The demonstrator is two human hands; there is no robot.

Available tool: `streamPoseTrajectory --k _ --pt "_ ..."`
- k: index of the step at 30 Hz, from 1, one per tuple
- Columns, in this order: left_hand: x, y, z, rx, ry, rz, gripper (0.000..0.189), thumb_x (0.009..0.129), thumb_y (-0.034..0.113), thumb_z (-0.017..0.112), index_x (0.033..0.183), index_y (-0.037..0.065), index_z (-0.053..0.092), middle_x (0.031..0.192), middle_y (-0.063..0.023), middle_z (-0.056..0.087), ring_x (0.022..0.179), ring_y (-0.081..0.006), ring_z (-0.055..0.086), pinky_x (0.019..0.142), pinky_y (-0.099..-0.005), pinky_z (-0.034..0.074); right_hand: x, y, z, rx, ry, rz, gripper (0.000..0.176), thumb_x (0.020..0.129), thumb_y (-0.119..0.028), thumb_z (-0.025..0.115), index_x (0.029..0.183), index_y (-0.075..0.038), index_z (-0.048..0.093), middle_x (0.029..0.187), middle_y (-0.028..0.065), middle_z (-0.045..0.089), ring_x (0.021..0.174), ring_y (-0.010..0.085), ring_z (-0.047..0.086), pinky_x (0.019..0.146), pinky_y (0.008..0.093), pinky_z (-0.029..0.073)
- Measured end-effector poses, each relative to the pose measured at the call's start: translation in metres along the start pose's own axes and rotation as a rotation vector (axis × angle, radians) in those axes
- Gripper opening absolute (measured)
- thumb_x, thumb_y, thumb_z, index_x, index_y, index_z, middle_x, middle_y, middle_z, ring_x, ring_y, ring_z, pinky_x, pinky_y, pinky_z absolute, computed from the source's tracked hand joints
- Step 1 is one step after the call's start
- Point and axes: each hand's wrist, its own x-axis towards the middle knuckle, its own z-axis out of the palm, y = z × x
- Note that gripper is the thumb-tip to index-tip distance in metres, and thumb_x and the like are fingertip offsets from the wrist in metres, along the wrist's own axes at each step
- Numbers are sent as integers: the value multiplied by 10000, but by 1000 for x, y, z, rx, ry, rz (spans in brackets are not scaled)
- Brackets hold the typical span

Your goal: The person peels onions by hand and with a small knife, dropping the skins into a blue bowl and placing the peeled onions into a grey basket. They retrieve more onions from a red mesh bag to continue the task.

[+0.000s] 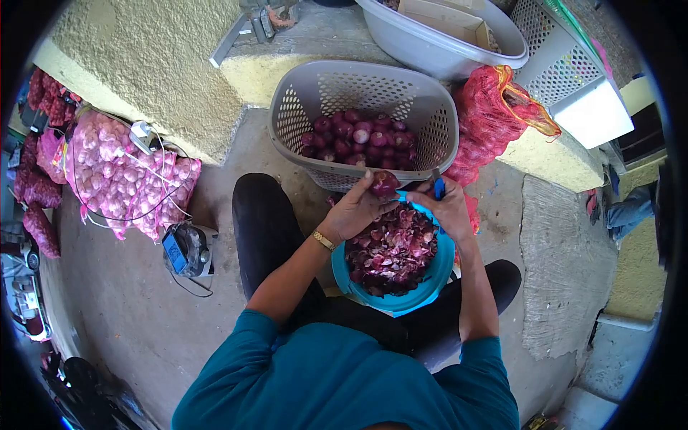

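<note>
Grips a red onion (385,184) in the left hand (356,210), at the twelve-o'clock edge of a turquoise basin (446,259); closes the right hand (446,209) around a blue-handled tool (439,189), at three o'clock from the onion. Has onion skins (398,247) in the basin, a perforated grey basket (365,69) beyond at twelve, pink mesh sacks of garlic (122,179) near ten.

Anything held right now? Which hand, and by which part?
Left hand: red onion, by its left side. Right hand: small tool, apparently by its blue part; type unclear.
</note>
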Motion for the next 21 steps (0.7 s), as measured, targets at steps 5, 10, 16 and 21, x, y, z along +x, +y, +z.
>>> streamPoseTrajectory --k 5,10,16,21 --pt "-1 -2 5 97 75 12 404 1007 318 556 1333 88 495 1286 -85 567 1189 -225 555 1073 -422 442 -22 9 -18 -57 -312 233 186 777 -117 820 894 -37 701 698 -31 617 660 40 547 607 241 436" --pt "2 -6 6 75 75 37 348 1019 276 547 1318 103 504 1218 -50 578 1174 -187 569 1051 -402 464 -25 -14 -25 -234 -384 215 242 791 -144 823 959 -32 691 714 -29 612 666 44 565 566 242 418" --pt "1 -8 27 320 191 51 475 1055 454 378 1382 113 428 1248 -40 557 1180 -170 554 1009 -361 468 -19 -21 -3 -224 -133 223 406 778 -206 850 1072 4 667 771 -12 627 703 44 535 637 231 450" --pt "2 -19 17 411 151 96 476 1059 481 344 1361 126 443 1247 -28 542 1109 -133 549 913 -341 469 -14 -6 29 -173 -20 -133 492 770 -198 854 1161 1 633 793 12 649 722 69 567 653 266 486"
